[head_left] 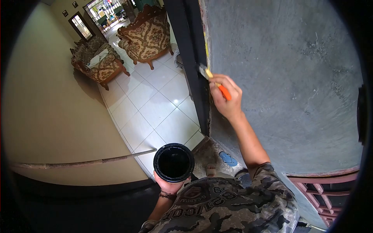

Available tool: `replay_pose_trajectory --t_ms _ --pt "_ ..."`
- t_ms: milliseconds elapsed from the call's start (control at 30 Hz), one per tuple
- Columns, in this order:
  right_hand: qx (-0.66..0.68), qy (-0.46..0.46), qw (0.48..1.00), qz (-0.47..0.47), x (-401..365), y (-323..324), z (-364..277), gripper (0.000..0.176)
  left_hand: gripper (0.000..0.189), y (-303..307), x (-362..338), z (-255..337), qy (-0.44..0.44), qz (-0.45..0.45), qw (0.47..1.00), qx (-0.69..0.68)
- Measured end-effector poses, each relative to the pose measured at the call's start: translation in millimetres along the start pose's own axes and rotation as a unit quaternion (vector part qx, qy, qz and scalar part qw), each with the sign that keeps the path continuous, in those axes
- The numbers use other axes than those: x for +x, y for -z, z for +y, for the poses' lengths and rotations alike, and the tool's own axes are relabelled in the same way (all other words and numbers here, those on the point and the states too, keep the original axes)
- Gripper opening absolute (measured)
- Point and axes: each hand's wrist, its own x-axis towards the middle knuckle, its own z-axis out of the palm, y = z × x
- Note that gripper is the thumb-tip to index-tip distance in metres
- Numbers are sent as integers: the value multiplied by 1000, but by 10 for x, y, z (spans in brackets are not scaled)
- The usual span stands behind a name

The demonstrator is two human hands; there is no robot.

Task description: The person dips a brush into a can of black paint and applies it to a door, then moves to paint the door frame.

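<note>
My right hand [227,95] grips a paintbrush [209,73] by its handle, which is yellow with an orange end. Its bristles touch the black door frame [193,50], beside the grey wall. Low in front of my body, my left hand [171,185] supports a round black paint can [173,162] from underneath. Dark paint fills the inside of the can, though its level cannot be made out. The can's body hides most of the left fingers.
Beyond the doorway, two carved, patterned armchairs [145,37] stand on white floor tiles [155,101]. A long thin stick [89,161] reaches across at left, before the beige wall [50,97]. A blue flip-flop [228,159] lies on the ground by the threshold.
</note>
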Motion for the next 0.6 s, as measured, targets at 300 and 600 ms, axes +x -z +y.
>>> replay_pose_trajectory --t_ms 300,600 --pt "29 137 984 111 986 -13 -280 11 98 76 9 26 7 -60 998 17" --pt "74 76 987 119 308 -243 134 11 100 150 -44 -47 -12 10 1000 -5"
